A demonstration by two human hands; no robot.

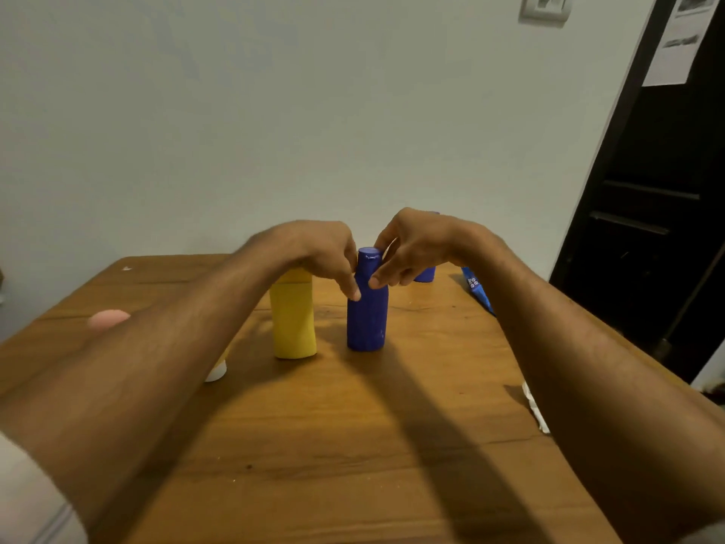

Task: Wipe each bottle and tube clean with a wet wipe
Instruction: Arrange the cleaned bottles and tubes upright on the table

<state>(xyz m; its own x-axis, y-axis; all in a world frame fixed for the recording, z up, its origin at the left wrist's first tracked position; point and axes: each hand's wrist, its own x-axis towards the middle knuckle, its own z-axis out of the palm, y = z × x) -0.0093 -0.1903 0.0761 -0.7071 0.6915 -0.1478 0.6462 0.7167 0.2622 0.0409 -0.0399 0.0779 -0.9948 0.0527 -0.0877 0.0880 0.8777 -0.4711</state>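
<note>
A dark blue bottle (pixel 365 320) stands upright in the middle of the wooden table (pixel 353 445). My left hand (pixel 314 249) touches its neck from the left with curled fingers. My right hand (pixel 412 249) pinches the neck and cap from the right. A yellow bottle (pixel 294 320) stands upright just left of it, its top hidden behind my left hand. A second blue container (pixel 425 273) shows partly behind my right hand. A blue tube (pixel 476 290) lies at the right, half hidden by my right forearm.
A white wipe (pixel 535 406) lies at the table's right edge beside my right forearm. A pink object (pixel 108 319) and a white cap (pixel 216 371) peek out by my left forearm. A pale wall stands behind the table, a dark door (pixel 659 190) at the right.
</note>
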